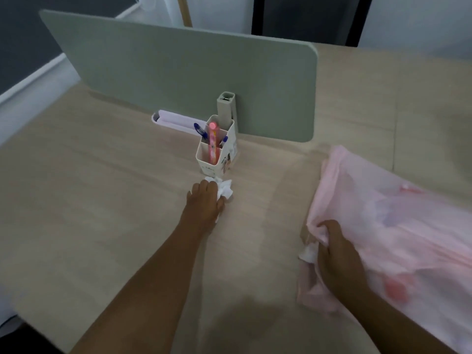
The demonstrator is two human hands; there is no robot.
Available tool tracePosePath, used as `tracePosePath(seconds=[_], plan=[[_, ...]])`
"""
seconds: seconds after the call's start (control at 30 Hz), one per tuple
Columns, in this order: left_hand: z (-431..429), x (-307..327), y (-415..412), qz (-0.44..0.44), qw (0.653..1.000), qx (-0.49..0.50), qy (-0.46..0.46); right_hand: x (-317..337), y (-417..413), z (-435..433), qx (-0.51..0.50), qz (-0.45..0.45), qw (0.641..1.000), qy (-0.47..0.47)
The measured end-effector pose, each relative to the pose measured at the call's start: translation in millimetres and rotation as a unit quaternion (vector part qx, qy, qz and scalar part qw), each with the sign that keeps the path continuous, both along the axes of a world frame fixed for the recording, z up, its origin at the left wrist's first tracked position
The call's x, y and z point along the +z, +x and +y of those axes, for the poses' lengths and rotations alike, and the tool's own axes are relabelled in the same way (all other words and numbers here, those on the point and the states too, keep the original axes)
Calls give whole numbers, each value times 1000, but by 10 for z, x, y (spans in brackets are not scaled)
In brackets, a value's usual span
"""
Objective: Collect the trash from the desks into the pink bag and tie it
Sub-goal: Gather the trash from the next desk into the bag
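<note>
Pink bag gripped at its edge, tissue under the other hand

Head view: a pale wood-grain desk (102,200) fills most of the frame. At the centre, the left hand (207,200) reaches forward and lies on a crumpled white tissue (226,190). Its fingers are curled down over the paper and closed on it, and part of the tissue sticks out to the right of the fingertips. The tissue sits on the desk just below a white pen holder (217,159) in the frame; whether the two touch cannot be told.

On the right side, the pink bag (398,226) lies on the desk, running from the middle right toward the lower right corner. It is thin and see-through, with blurred pale and reddish shapes inside. The right hand (337,254), at lower right of centre, grips the bag's left edge, fingers clamped on a bunched fold of the film. A second white scrap (307,253) shows just left of that hand, against the bag's edge; whether the hand holds it cannot be told. The two hands are well apart.

The holder carries a pink pen (212,143) and blue pens (199,130). Above it in the frame a grey-green divider panel (178,72) stands across the upper half, with a grey post (226,106) against it and a pale lilac tray (173,120) at its foot, left of the holder
</note>
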State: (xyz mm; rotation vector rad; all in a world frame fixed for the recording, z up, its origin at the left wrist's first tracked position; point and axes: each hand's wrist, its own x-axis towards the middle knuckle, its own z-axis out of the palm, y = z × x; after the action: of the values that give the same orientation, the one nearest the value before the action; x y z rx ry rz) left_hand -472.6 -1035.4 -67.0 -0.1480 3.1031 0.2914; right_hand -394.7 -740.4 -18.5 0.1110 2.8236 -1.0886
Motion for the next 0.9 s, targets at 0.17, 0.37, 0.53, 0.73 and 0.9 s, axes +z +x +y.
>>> tracePosePath(seconds=[0.17,0.37,0.53,0.73,0.9], plan=[[882,313,30,10,991,-85,100,242,173,349,-133,36,990,-2],[2120,777,207,-82,948,-258,169,605,534,981,-266,132,955,-16],[3035,973,523,-119,897,-341,254,844,882,1350,-332,184,923,-68],[3183,1101,709,-142,878,-312,333,1036,1082,1794,-387,182,903,-33],[2696,933,601,147,959,-196,139,1214,1165,2039,-430,188,882,-55]])
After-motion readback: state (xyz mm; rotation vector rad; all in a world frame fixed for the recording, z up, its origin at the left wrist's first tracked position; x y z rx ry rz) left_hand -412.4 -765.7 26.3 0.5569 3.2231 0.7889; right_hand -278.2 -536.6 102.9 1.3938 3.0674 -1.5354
